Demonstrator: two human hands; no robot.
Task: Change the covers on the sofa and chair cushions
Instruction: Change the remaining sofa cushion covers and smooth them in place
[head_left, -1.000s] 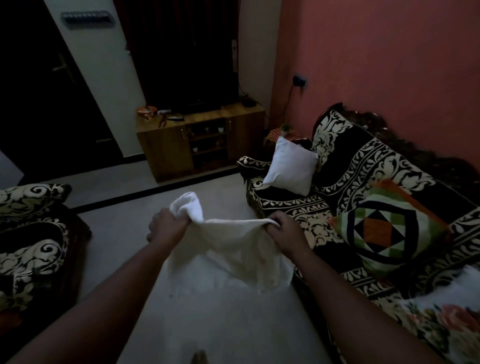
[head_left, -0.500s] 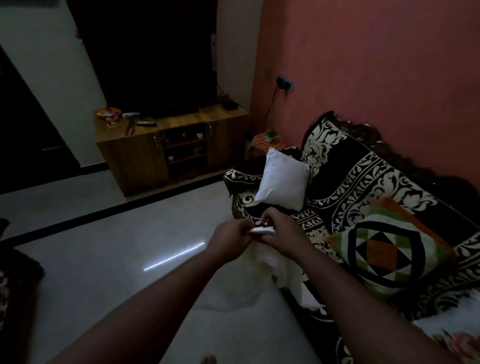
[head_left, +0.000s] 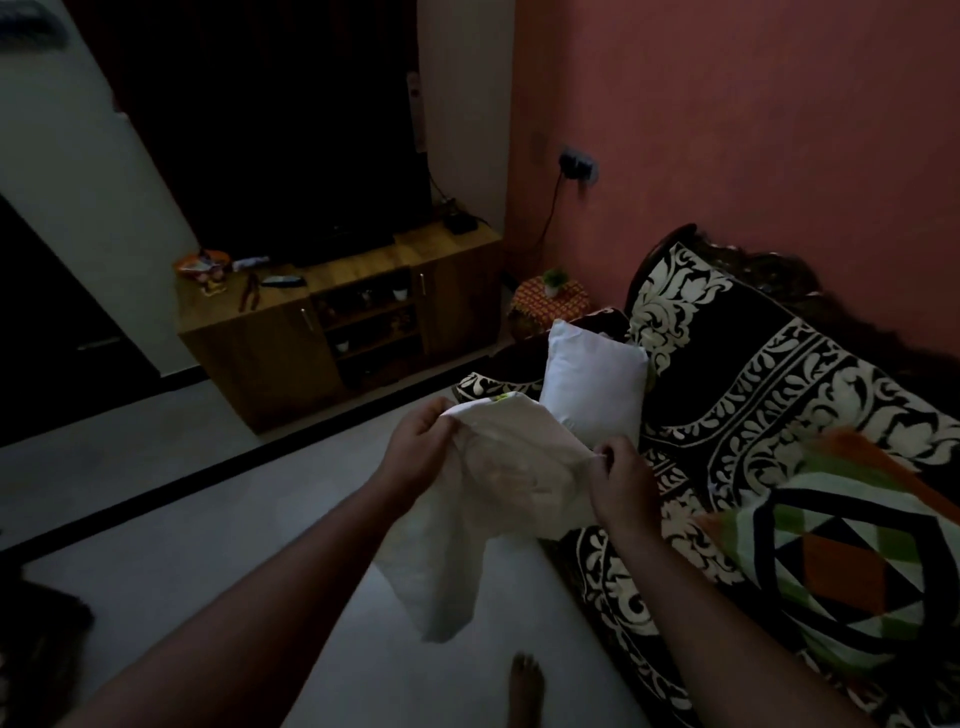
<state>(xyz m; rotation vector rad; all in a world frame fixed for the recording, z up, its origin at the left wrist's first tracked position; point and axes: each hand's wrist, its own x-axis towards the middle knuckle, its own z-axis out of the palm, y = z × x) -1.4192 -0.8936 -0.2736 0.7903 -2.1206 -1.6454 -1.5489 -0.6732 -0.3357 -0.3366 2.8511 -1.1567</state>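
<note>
- A dim living room is stretching out ahead: pale floor (head_left: 218, 545) underfoot, a salmon wall (head_left: 753, 130) to the right, and a wooden TV cabinet (head_left: 291, 353) sitting well beyond the hands, with a dark screen above it.
- The left hand (head_left: 421, 452) is gripping one edge of a white cushion cover (head_left: 488, 499), fingers curled round the cloth.
- The right hand (head_left: 621, 483) is pinching the opposite edge, fingers and thumb closed on the fabric.
- The cover is hanging between the two hands, spread at the top and drooping limp toward the floor below them. A hint of green print is showing at its upper edge just past the left hand, so it may be inside out; I cannot tell for sure.
- Just beyond the right hand, a bare white cushion (head_left: 592, 389) is leaning upright on the black-and-cream sofa (head_left: 779, 395), looking uncovered and waiting.
- To the right of the right hand, a geometric cushion (head_left: 841, 561) in green, orange and black is lying on the sofa, wearing a cover.
- A bare foot (head_left: 527, 686) is peeking in below the hands.
- Judging progress: the job is looking partway through at best. The white cushion is probably next, and this cover seems to be getting opened up for it; the mouth needs finding before anything slides in.
- The chair cushions are not clearly in view, so how they stand I cannot say.
</note>
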